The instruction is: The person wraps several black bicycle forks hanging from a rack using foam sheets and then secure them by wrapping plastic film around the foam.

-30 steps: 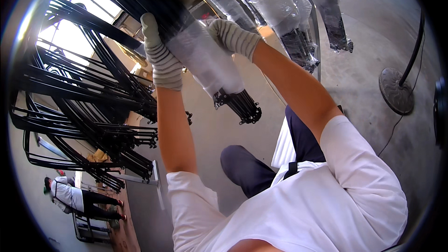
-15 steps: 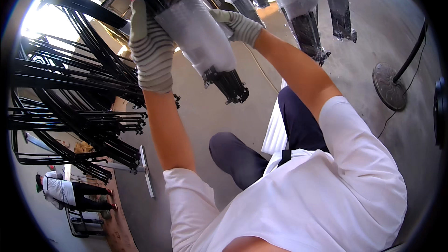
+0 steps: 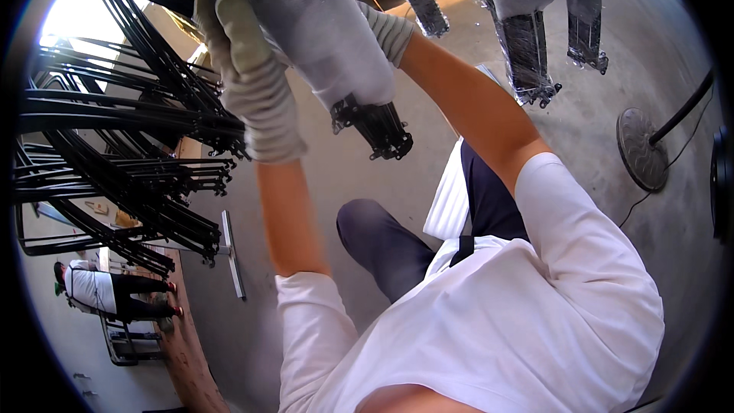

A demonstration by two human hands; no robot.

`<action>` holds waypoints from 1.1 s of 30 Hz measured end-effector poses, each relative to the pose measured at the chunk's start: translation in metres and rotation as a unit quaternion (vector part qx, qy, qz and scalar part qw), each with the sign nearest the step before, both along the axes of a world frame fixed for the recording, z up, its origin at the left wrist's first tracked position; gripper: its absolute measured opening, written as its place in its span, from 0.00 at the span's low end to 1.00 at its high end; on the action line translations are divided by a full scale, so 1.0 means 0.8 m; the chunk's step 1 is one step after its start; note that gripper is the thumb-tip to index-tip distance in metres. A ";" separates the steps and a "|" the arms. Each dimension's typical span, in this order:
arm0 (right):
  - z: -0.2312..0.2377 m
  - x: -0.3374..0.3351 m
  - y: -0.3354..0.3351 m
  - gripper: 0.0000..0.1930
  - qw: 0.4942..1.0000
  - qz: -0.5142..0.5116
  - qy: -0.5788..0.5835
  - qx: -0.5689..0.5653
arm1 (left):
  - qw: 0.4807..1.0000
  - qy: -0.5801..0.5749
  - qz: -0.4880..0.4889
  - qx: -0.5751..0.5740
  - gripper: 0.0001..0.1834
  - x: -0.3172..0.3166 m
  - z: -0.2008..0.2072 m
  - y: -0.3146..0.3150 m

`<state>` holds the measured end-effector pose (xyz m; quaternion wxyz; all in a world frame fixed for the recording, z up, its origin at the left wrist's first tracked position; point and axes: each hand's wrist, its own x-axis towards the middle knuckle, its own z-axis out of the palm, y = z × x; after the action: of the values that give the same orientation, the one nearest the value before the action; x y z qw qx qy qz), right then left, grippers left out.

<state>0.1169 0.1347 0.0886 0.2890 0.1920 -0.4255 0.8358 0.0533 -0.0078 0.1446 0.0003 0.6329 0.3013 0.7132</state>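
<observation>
A bundle of black metal bars [image 3: 375, 128], its middle wrapped in whitish foam and clear film [image 3: 329, 38], slants down from the top edge in front of me. My left hand [image 3: 256, 84], in a striped knit glove, is beside the bundle's left side, its visible fingers stretched upward and slightly blurred. My right hand [image 3: 388, 33], in a matching glove, reaches to the bundle's right side. Its fingers are hidden behind the wrapping, so I cannot tell how they close.
More film-wrapped bundles [image 3: 520, 46] hang at the upper right. Many bare black bars [image 3: 130, 176] crowd the left side. A round metal base with a pole [image 3: 641, 149] stands on the right. At the lower left is another person [image 3: 95, 291]. White foam strips [image 3: 449, 195] are beside my leg.
My left hand has turned and shifted slightly right and down beside the bundle. My right hand has slid farther behind the wrapping. The view has shifted a little.
</observation>
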 end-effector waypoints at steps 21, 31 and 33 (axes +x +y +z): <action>0.013 0.025 -0.071 0.20 0.956 -0.234 -0.023 0.176 | 0.792 -0.321 -0.507 -0.110 0.29 -0.007 -0.028 -0.032; 0.008 0.039 -0.072 0.19 0.967 -0.224 -0.007 0.120 | 0.927 -0.181 -0.236 -0.231 0.31 -0.095 -0.124 -0.034; 0.008 0.045 -0.071 0.19 0.961 -0.246 -0.008 0.130 | 0.924 -0.158 -0.238 -0.253 0.29 -0.092 -0.108 -0.046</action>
<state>0.1531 0.0775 0.0952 0.4546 0.1105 -0.5667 0.6782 -0.0204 -0.0445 0.0585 0.3781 0.5442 0.3083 0.6825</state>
